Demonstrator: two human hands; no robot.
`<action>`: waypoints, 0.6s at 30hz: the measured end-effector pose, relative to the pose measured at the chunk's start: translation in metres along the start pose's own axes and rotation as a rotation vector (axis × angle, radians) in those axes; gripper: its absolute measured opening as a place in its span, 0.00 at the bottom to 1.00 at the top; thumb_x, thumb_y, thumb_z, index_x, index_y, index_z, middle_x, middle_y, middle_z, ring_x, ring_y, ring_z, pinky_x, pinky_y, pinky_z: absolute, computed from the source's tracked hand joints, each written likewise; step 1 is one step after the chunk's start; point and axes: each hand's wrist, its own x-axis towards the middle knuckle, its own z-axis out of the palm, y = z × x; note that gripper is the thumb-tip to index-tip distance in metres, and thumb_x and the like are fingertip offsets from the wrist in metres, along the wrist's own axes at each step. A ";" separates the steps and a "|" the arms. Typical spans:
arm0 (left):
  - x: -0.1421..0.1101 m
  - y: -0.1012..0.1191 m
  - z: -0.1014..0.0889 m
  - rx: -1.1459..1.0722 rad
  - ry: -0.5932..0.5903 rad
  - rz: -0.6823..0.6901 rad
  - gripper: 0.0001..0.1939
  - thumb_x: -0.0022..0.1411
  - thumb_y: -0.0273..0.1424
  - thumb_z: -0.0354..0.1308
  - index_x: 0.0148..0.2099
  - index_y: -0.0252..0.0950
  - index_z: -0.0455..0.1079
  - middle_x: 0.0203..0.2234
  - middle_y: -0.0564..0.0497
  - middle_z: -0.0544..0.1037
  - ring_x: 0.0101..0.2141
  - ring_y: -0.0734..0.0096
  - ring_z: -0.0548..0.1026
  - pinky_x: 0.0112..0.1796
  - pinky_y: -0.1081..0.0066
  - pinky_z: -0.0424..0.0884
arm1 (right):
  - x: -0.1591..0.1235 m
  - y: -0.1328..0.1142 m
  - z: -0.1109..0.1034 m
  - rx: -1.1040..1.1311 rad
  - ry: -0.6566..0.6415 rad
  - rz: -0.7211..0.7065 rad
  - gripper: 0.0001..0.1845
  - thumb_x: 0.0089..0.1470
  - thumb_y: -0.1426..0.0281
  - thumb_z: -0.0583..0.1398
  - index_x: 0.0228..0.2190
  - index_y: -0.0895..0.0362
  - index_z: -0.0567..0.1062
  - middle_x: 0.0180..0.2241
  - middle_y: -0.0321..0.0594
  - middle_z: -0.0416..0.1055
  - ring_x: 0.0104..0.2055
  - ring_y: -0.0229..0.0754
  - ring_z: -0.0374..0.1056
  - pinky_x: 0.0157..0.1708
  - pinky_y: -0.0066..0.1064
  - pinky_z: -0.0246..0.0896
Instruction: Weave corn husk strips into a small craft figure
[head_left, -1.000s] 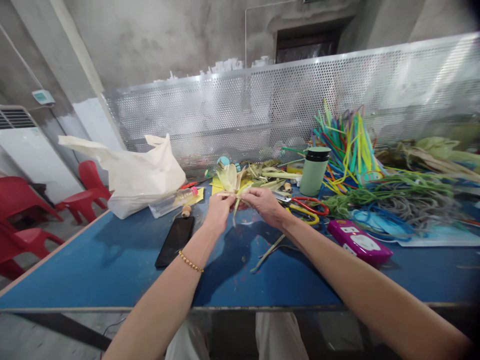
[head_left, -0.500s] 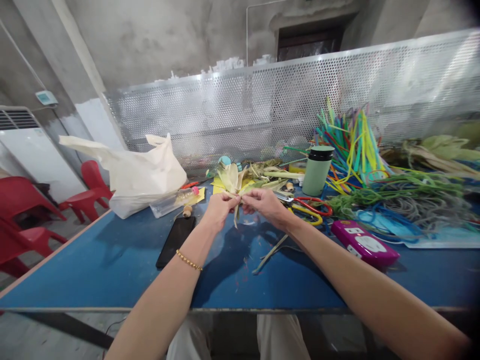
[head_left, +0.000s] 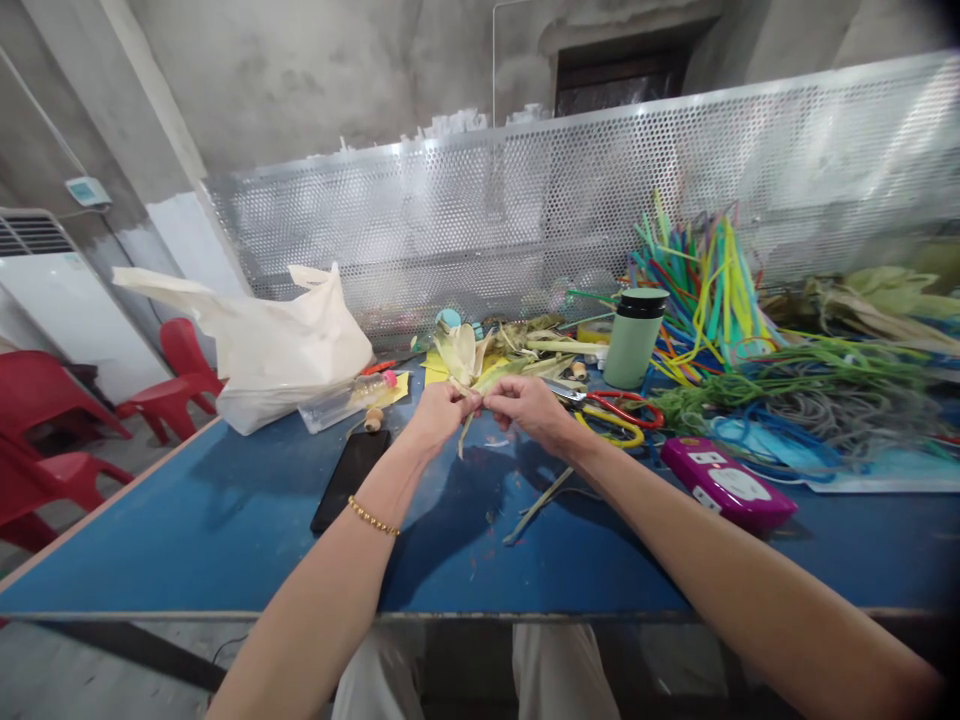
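Observation:
Both hands meet above the blue table [head_left: 300, 570]. In my left hand [head_left: 441, 413], thumb and fingers pinch the base of a pale corn husk flower [head_left: 460, 352], its petals fanning up and away from me. A thin strip hangs below the fingers. My right hand [head_left: 523, 408] is closed beside it, fingertips pressed together at the same base; it seems to grip a piece of the husk, though the fingers cover most of it. More dry husks [head_left: 536, 338] lie just behind. Scissors with red handles [head_left: 626, 407] rest right of my right hand, next to a yellow-handled pair [head_left: 611, 428].
To the left are a white plastic bag [head_left: 289, 345], a clear bottle [head_left: 349, 398] and a black phone [head_left: 351, 482]. A green tumbler [head_left: 636, 340], a purple box [head_left: 727, 484], colourful pipe cleaners [head_left: 720, 290] and green cords [head_left: 795, 385] crowd the right. A perforated metal screen [head_left: 420, 230] stands behind.
The husk flower has tipped slightly to the left, and the strip under it has swung left. Both hands remain closed at its base, almost in the same place.

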 end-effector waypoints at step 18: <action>0.004 -0.009 -0.007 -0.155 -0.148 -0.077 0.18 0.45 0.41 0.68 0.18 0.33 0.69 0.15 0.53 0.66 0.20 0.78 0.57 0.24 0.72 0.50 | 0.000 0.006 0.000 -0.062 -0.015 -0.016 0.11 0.47 0.63 0.62 0.21 0.57 0.71 0.16 0.33 0.67 0.18 0.36 0.63 0.20 0.27 0.56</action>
